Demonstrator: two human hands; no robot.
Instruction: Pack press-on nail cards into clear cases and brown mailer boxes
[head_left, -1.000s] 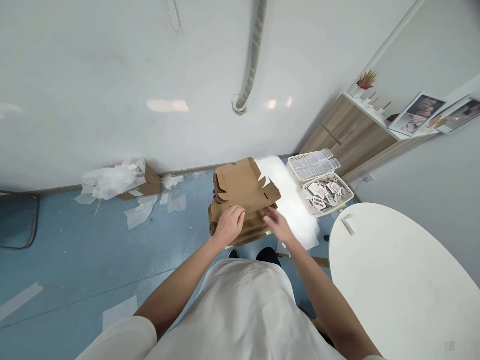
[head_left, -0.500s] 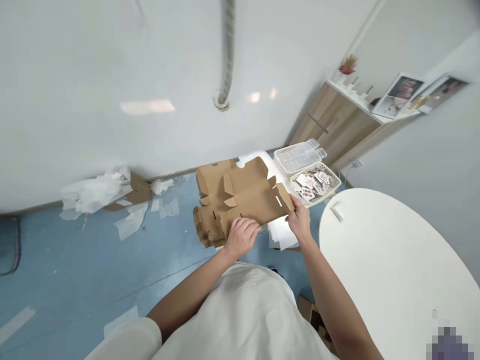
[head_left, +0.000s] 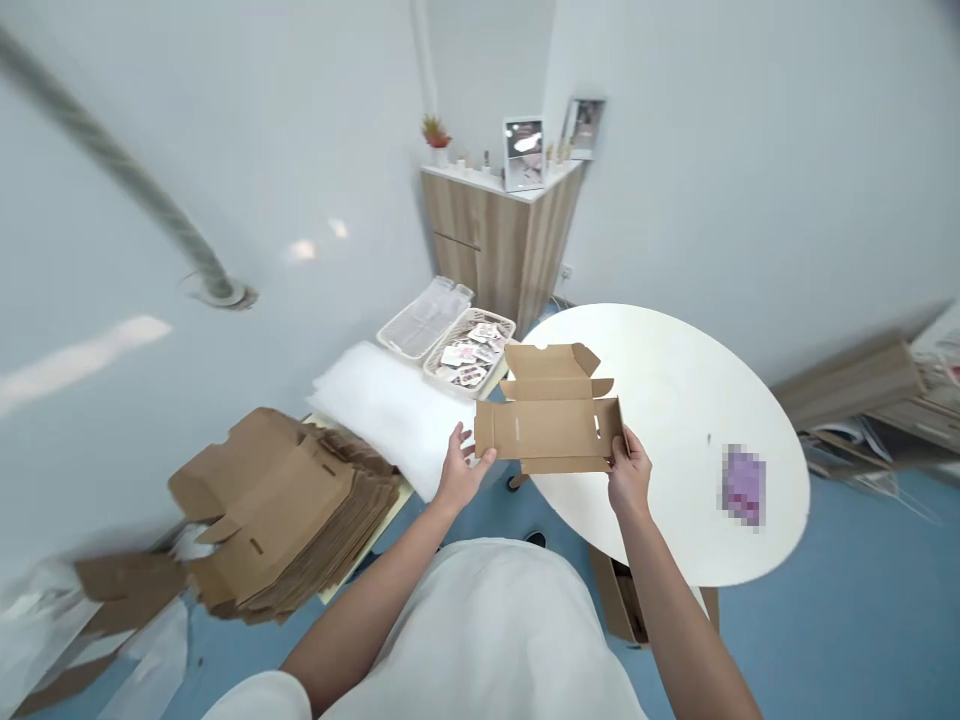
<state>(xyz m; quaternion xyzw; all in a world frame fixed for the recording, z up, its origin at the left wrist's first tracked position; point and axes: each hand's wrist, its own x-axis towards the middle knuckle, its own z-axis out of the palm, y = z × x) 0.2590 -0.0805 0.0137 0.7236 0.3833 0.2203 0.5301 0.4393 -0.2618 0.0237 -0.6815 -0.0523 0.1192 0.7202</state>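
A brown cardboard box blank (head_left: 556,428), partly unfolded with one end panel folded up, hangs in front of me by the near left edge of the round white table (head_left: 675,360). My right hand (head_left: 628,475) grips its right end, thumb on the inside of the raised panel. At the blank's left end is my left hand (head_left: 461,470), its fingers apart and the thumb touching or very close to the lower left corner. To the left lies a thick stack of flat cardboard blanks (head_left: 300,500).
White foam sheets (head_left: 394,405) and a basket of small cards (head_left: 471,350) lie behind the stack. A wooden cabinet (head_left: 487,235) stands in the corner. Under the table is an open carton (head_left: 615,600); torn wrapping (head_left: 150,660) lies at lower left.
The view has swung right. One blank has come off the stack and moved to the table's edge in my right hand. My left hand has opened beside its left end.
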